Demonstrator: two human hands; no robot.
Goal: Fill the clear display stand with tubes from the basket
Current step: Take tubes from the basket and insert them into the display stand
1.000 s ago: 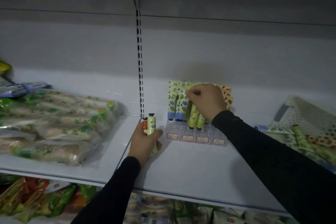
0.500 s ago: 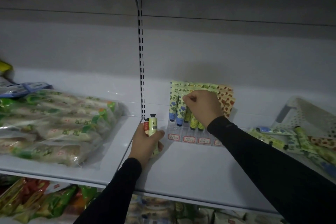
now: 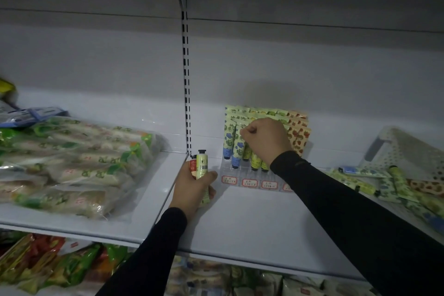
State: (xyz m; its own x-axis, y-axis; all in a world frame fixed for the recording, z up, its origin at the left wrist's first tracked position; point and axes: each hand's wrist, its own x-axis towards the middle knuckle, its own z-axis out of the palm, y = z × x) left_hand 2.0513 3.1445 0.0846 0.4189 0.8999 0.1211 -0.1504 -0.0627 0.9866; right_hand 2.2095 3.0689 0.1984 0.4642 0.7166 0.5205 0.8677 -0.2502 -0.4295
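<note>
A white shelf [image 3: 252, 218] runs across the view, with a slotted upright [image 3: 186, 84] dividing its back wall. On its left part lies a heap of bagged food [image 3: 72, 163] in clear green-printed wrappers. More packets [image 3: 48, 264] fill the level below.

At the far right a white perforated basket [image 3: 408, 149] lies tipped on its side, and loose tubes [image 3: 398, 182] spill from it onto the shelf, lying flat and overlapping.

The clear stand [image 3: 249, 179] sits against the back wall just right of the upright, with small red-framed labels [image 3: 249, 183] along its front edge. Rows of tubes [image 3: 230, 139] stand in it cap-down: blue-and-green ones at the left, yellow-green in the middle, strawberry-printed at the right.

The right hand [image 3: 266, 140], in a black sleeve, reaches over the stand. Its fingers are curled tight, pinching the top of a tube in the front row; which one exactly is hidden behind the fist.

The left hand [image 3: 192, 187] rests on the shelf just left of the stand, fingers wrapped around two upright tubes: a yellow-green tube [image 3: 202, 163] with a black cap up and a barcode showing, and a red tube [image 3: 193, 166] beside it.
</note>
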